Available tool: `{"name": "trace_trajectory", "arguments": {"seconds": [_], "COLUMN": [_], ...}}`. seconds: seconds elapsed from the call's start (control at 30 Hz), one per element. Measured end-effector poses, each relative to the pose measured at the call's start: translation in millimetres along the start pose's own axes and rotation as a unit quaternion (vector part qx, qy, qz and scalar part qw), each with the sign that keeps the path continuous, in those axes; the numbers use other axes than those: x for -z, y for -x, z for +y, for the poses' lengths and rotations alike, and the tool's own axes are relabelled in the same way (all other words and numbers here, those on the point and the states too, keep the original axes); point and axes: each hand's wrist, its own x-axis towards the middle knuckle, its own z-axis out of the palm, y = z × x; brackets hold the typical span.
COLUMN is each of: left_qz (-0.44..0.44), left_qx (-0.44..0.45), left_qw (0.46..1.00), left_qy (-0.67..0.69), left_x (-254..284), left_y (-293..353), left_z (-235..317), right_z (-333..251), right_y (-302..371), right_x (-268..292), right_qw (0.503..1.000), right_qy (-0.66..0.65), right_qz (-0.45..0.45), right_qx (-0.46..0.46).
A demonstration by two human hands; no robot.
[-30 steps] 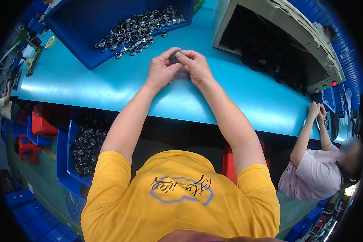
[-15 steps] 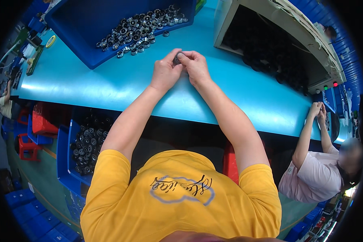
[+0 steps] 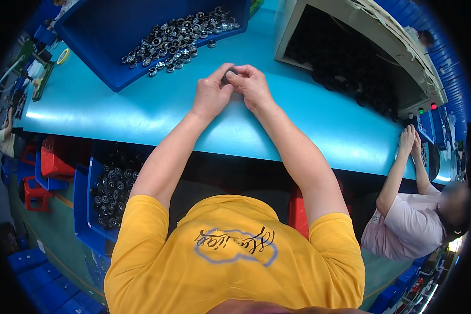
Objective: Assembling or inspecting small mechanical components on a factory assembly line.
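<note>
We see the small dark part [image 3: 226,78] directly between our left hand [image 3: 209,97] and our right hand [image 3: 255,88], over the worktop [image 3: 141,112] — neither one is clearly nearer, and its long axis we cannot tell behind the fingers. Both hands are together, pinching this part; our forearms [image 3: 293,141] converge forward, and the blue bin [image 3: 94,47] lies beyond, to the left.

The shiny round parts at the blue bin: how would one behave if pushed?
The shiny round parts might roll if tipped on edge, given their round outlines. Their gloss suggests slipperiness, and their metallic look hints at stiffness.
</note>
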Motion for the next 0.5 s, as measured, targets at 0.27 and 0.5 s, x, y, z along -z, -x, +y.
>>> {"name": "trace_trajectory", "arguments": {"seconds": [0.27, 0.5], "left_qz": [-0.09, -0.01], "left_qx": [0.123, 0.092], "left_qw": [0.956, 0.98], "left_qy": [0.251, 0.177], "left_x": [19.9, 12.3], "left_y": [-5.4, -3.1], "left_z": [9.5, 9.1], "right_z": [-18.8, -8.5], "right_y": [5.6, 4.0], "right_x": [12.0, 7.1], "right_qw": [0.992, 0.997], "right_qy": [-0.055, 0.027], "right_qz": [-0.112, -0.068], "right_qx": [-0.028, 0.028]}}
